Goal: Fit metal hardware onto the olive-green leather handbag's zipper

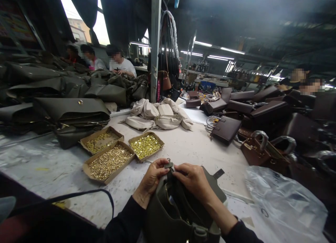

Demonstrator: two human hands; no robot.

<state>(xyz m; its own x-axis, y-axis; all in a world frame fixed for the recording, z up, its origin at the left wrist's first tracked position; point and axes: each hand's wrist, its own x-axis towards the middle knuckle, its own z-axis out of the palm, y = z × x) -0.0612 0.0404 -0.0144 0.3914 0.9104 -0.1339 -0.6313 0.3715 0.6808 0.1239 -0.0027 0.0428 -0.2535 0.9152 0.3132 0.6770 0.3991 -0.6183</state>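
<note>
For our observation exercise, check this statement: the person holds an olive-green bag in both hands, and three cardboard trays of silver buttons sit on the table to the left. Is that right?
Not quite. The three cardboard trays hold gold-coloured metal pieces, not silver buttons. The rest stands: the left hand and right hand both hold the olive-green bag, with the trays on the table to the left. The head view shows it.

Three cardboard trays of brass fittings sit left of centre on the worktable, touching one another. Beyond them lies a heap of cream bags. Olive bags are stacked along the left edge, brown bags along the right. A clear plastic sheet, perhaps a bag, lies at the near right corner. Other people sit far back.
</note>
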